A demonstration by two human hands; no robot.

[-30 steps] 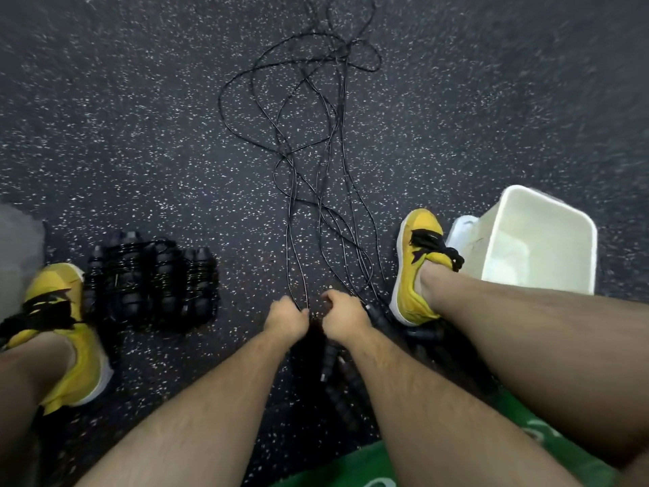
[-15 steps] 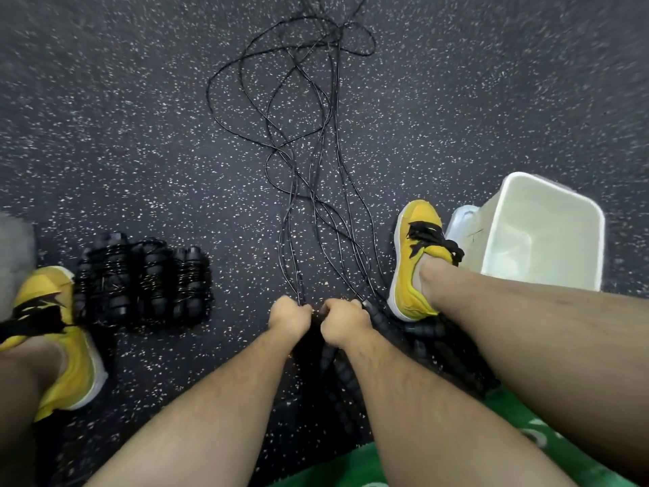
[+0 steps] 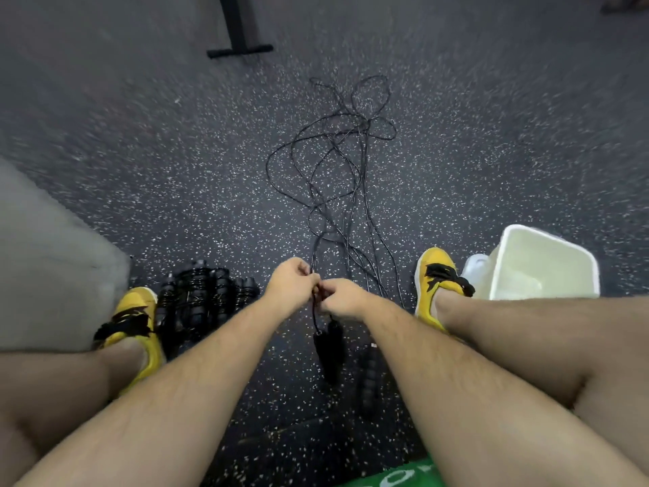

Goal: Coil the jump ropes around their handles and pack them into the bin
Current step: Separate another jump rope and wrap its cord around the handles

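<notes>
In the head view, the person is sitting on the speckled floor (image 3: 175, 177) with the legs spread. Both hands are meeting between the knees and are touching each other. The left hand (image 3: 293, 281) is pinching the thin black cord of one jump rope (image 3: 313, 247), and the right hand (image 3: 342, 298) is gripping the same cord just beside it, with curled fingers. Under the hands, the two handles (image 3: 330, 342) of this rope are lying or hanging together; I cannot tell which. Ahead, the cord is running into a tangle of loose cords (image 3: 351, 202) on the floor. One more handle (image 3: 368, 374) is lying near the right forearm. The coiled ropes (image 3: 203, 297) are waiting in a pile next to the left shoe (image 3: 137, 311). The white bin (image 3: 548, 237) is standing beyond the right shoe (image 3: 433, 275), and nothing is showing inside it.

I am judging the cord to be light, limp and rather smooth, so it is probably slipping easily and springing out of its loops. The handles are looking thick, ribbed and stiff, so they are the better place to hold while the other hand is wrapping. Pulling hard is likely dragging the neighbouring cords along.
</notes>
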